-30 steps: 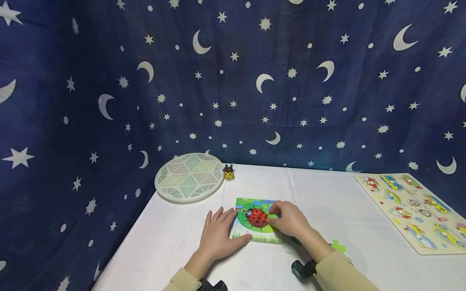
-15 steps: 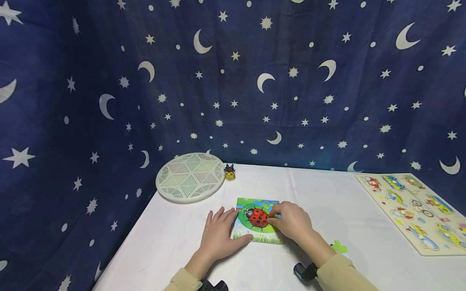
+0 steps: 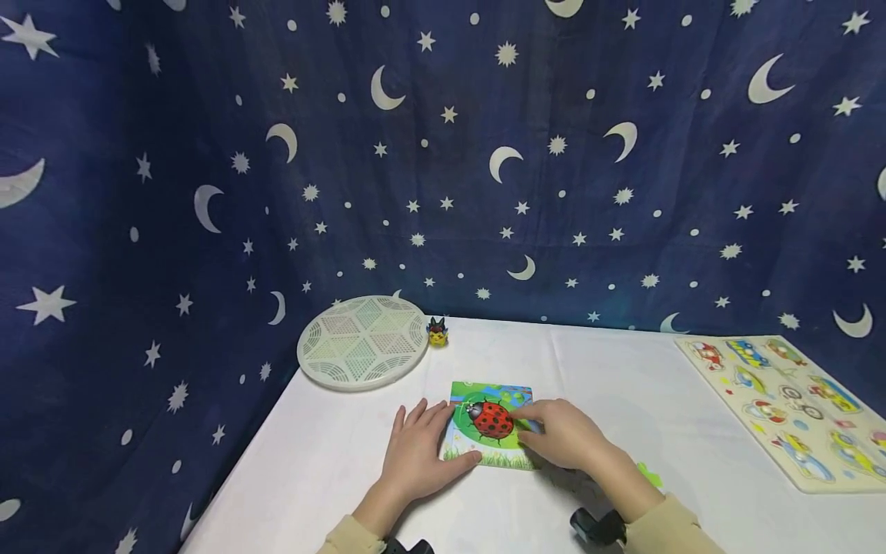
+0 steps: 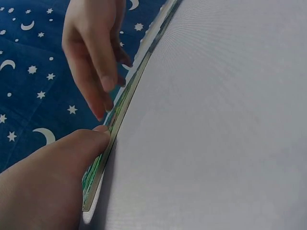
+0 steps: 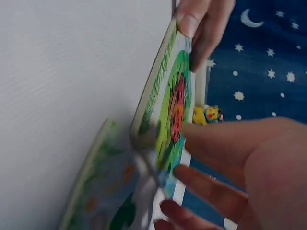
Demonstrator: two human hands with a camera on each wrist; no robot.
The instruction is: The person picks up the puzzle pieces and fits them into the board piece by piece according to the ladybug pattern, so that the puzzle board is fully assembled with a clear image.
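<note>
A square ladybug puzzle board (image 3: 477, 452) lies flat on the table in the head view, its red ladybug (image 3: 493, 422) in a green circle. My left hand (image 3: 418, 454) rests at the board's left side, fingers extended along that edge and thumb (image 4: 93, 136) on the near edge. My right hand (image 3: 564, 435) is over the board's right side, index fingertip beside the ladybug. In the right wrist view, this hand's fingers (image 5: 206, 187) are spread and loosely bent, with nothing pinched between them. The board's right edge is partly hidden by the hand.
A blurred printed board or piece (image 5: 103, 177) lies beside the puzzle in the right wrist view. A green piece (image 3: 649, 475) peeks out by the right forearm. Further off are a round patterned board (image 3: 363, 342), a small yellow toy figure (image 3: 438, 332) and a wooden vehicle puzzle (image 3: 782, 408).
My right hand has loosened its pinch at the board's right side, its fingers now straighter and slightly lower. The left hand keeps its place on the board.
</note>
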